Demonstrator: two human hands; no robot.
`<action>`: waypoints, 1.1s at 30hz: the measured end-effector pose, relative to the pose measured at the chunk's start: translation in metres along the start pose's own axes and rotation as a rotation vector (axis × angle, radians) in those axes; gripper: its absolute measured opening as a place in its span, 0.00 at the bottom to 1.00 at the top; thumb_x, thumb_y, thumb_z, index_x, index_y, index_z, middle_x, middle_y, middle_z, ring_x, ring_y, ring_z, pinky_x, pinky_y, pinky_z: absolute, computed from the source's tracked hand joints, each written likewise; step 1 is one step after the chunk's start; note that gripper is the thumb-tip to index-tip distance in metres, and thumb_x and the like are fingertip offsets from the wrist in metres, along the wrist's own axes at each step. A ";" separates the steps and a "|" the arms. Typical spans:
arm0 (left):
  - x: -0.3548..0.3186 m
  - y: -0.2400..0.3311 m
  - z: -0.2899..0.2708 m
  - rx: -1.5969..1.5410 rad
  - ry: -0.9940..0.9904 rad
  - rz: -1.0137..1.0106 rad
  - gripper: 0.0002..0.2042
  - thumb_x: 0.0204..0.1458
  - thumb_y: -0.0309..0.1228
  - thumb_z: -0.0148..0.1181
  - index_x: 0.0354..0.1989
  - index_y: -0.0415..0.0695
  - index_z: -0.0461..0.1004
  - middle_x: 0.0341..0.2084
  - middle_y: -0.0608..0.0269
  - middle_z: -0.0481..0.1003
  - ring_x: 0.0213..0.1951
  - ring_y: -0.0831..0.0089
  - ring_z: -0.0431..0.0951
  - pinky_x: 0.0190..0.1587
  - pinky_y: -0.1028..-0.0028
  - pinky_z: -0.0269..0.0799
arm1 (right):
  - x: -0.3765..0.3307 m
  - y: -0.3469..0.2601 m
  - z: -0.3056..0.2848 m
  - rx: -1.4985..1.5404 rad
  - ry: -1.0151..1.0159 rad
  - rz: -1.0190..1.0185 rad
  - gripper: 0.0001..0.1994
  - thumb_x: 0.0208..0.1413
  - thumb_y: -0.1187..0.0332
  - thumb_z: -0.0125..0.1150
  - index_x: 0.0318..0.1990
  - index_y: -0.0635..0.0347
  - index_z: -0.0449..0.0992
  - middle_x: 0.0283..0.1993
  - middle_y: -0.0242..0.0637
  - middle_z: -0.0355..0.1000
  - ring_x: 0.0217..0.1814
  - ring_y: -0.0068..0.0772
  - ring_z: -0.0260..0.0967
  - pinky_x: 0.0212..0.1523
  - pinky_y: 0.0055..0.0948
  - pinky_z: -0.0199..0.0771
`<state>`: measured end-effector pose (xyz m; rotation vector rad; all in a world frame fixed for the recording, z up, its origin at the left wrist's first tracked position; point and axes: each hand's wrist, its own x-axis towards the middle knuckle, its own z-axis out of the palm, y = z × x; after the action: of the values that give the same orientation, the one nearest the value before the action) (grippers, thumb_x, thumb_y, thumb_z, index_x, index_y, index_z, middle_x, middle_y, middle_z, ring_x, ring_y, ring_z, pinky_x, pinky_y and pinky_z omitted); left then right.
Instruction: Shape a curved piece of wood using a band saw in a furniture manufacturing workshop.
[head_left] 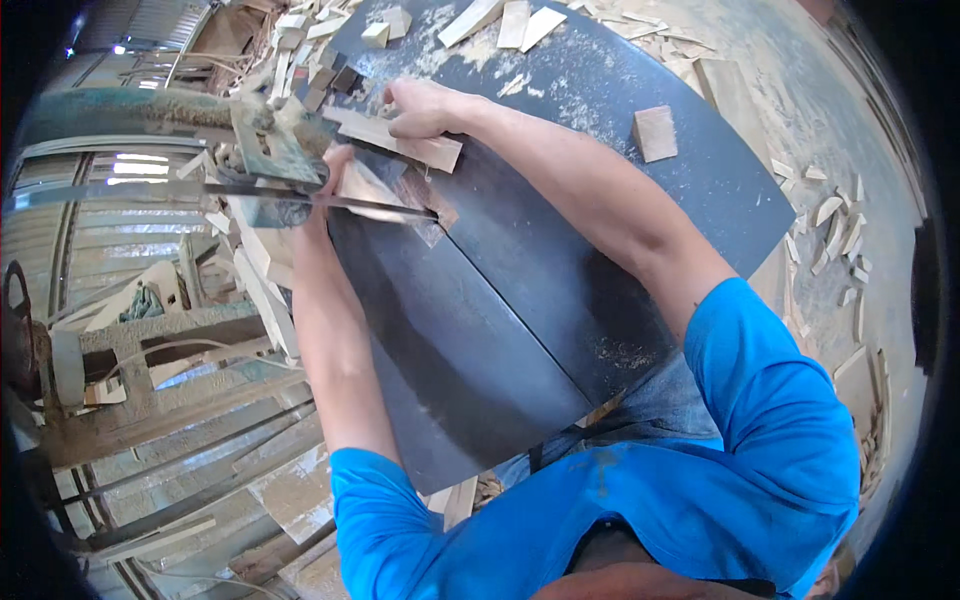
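A bandsaw's thin blade (380, 207) runs down to the slot in its dark metal table (500, 370). My right hand (425, 108) is closed over a pale wooden strip (432, 152) lying on the far side of the blade. My left hand (335, 165) reaches up along the table's left side, beside a pale wedge-like wood piece (368, 190) close to the blade. The saw's guide (275, 145) and blade cover much of that hand, so its grip does not show.
A wood block (655, 134) sits on the table's right part. Small dark-ended blocks (325, 80) and pale offcuts (490, 22) lie along the far edge with sawdust. Curved scraps (840, 235) litter the floor at right. A saw arm (130, 112) extends from the left.
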<state>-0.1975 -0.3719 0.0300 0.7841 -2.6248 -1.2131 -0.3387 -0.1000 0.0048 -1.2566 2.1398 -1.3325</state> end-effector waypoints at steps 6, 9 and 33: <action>-0.057 -0.033 -0.005 -0.281 0.183 -0.277 0.23 0.54 0.42 0.74 0.55 0.45 0.77 0.44 0.65 0.75 0.41 0.71 0.74 0.41 0.67 0.70 | 0.007 0.031 -0.082 0.164 0.013 0.303 0.25 0.52 0.62 0.70 0.57 0.62 0.82 0.53 0.46 0.83 0.58 0.42 0.79 0.59 0.38 0.79; -0.138 -0.031 -0.011 -0.280 0.392 -0.246 0.13 0.59 0.40 0.70 0.45 0.46 0.80 0.30 0.71 0.74 0.29 0.78 0.72 0.25 0.72 0.64 | 0.060 0.051 -0.152 0.440 0.261 0.228 0.08 0.57 0.67 0.69 0.38 0.61 0.85 0.35 0.36 0.79 0.42 0.32 0.78 0.46 0.37 0.81; -0.491 0.139 0.204 -0.899 0.108 0.210 0.30 0.73 0.37 0.53 0.77 0.37 0.55 0.64 0.45 0.71 0.59 0.58 0.77 0.54 0.60 0.79 | -0.523 -0.094 -0.014 0.794 0.019 0.346 0.27 0.59 0.62 0.76 0.63 0.63 0.77 0.55 0.36 0.81 0.54 0.24 0.76 0.56 0.31 0.79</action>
<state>0.0971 0.0917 0.0392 0.3633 -1.6991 -1.9428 -0.0070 0.3155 0.0024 -0.5275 1.4662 -1.7533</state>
